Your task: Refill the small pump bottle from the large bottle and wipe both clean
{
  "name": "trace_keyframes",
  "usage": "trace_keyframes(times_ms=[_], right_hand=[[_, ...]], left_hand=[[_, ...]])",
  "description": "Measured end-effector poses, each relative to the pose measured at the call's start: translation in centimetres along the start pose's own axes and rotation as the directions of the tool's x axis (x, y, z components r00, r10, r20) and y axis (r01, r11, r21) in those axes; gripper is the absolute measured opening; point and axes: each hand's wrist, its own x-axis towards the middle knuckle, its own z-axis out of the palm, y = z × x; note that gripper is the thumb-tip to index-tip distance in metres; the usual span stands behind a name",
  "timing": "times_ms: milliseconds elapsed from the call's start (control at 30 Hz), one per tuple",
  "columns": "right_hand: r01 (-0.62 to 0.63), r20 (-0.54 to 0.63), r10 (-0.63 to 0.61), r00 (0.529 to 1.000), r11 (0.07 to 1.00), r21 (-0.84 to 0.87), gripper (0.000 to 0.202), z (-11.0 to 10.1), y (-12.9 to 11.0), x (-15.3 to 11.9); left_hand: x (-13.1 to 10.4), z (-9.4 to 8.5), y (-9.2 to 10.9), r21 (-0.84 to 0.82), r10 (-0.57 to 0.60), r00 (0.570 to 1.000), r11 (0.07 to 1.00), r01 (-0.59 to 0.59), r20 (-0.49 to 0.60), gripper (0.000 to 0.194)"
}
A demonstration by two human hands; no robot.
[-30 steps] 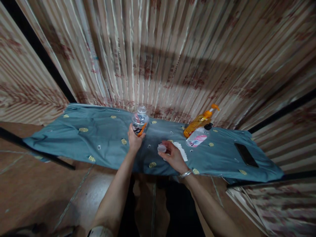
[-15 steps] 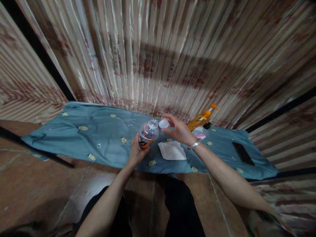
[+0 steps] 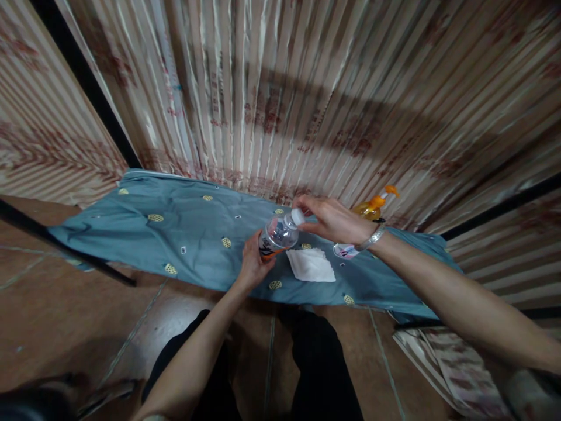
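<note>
My left hand (image 3: 255, 260) is wrapped round a clear plastic bottle (image 3: 280, 233) with a black and orange label, tilted to the right above the cloth. Between the fingers of my right hand (image 3: 331, 219) is a white bottle cap (image 3: 298, 217), at the bottle's mouth. Whether its threads are engaged I cannot tell. Just below the bottle, a stack of white tissues (image 3: 312, 266) lies on the blue-green cloth (image 3: 197, 234).
An orange pump bottle (image 3: 372, 207) stands behind my right wrist. Partly hidden by that wrist is a clear bottle with a pink label (image 3: 346, 250). Black frame bars (image 3: 87, 88) flank the cloth, and a pleated curtain (image 3: 272, 105) hangs behind.
My right hand has brought the cap onto the bottle's mouth, turning it over on the way. The bottle has tipped to the right. My right forearm now hides the phone.
</note>
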Motion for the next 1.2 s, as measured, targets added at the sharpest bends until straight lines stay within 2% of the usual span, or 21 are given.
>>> trace_keyframes(times_ms=[167,333,633,833,900,1000,1033,1133,1200], right_hand=[[0.117,0.071,-0.111,0.991,0.990,-0.077,0.035,-0.4,-0.2,0.1],[0.152,0.139,-0.138,0.981,0.984,-0.094,0.037,-0.7,-0.1,0.0],[0.095,0.187,-0.057,0.981,0.975,-0.199,0.024,-1.0,-0.6,0.1],[-0.048,0.219,0.143,0.965,0.920,-0.388,0.035,-1.1,-1.8,0.4],[-0.037,0.192,0.114,0.975,0.929,-0.368,0.037,-1.0,-1.7,0.3],[0.050,0.153,-0.009,0.988,0.963,-0.265,0.050,-0.9,-1.2,0.3],[0.066,0.158,-0.028,0.987,0.967,-0.247,0.048,-0.9,-1.1,0.3],[0.014,0.211,0.051,0.976,0.955,-0.298,0.026,-0.9,-1.1,0.4],[-0.023,0.209,0.101,0.973,0.939,-0.344,0.033,-0.9,-1.3,0.4]], left_hand=[[0.0,0.1,0.0,0.021,0.037,0.999,0.999,-0.037,0.024,0.087],[0.0,0.1,0.2,0.034,0.054,0.998,0.998,-0.056,0.045,0.084],[-0.1,0.1,0.3,0.034,0.063,0.996,0.997,-0.065,0.063,0.083],[-0.1,0.1,0.3,0.041,0.065,0.995,0.997,-0.068,0.069,0.085],[0.0,0.0,0.3,0.040,0.063,0.995,0.997,-0.066,0.072,0.085],[-0.1,0.0,0.3,0.036,0.065,0.995,0.997,-0.068,0.079,0.085],[-0.1,-0.1,0.3,0.035,0.066,0.995,0.997,-0.069,0.080,0.085],[-0.1,-0.1,0.4,0.035,0.069,0.994,0.997,-0.072,0.083,0.084],[-0.1,-0.1,0.4,0.036,0.070,0.994,0.997,-0.074,0.085,0.084]])
